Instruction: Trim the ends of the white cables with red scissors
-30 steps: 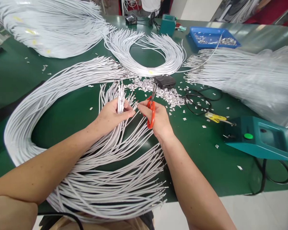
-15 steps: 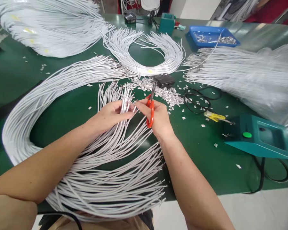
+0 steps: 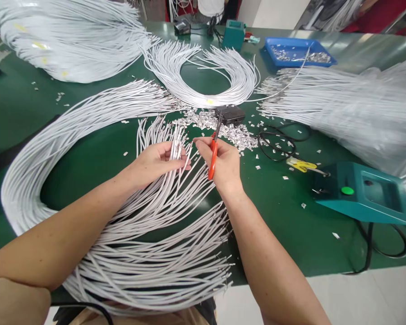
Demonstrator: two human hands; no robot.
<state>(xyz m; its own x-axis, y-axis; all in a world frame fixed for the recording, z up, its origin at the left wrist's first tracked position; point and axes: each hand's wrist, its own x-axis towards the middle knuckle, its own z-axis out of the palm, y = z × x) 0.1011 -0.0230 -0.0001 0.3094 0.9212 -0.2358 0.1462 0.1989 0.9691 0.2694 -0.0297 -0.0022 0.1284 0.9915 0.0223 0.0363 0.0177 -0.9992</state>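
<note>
Green table (image 3: 284, 216) lay strewn with white cable bundles | left hand (image 3: 155, 161) gripped a cluster of white cable ends (image 3: 176, 146) at table centre | right hand (image 3: 225, 164) held orange-handled scissors (image 3: 213, 155), blades near-shut, just beside those ends | silver clippings (image 3: 223, 128) piled behind.

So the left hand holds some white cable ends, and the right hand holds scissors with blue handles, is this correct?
Not quite: the head view shows the scissors in the right hand have orange-red handles, not blue. The left hand does hold the white cable ends.
</note>
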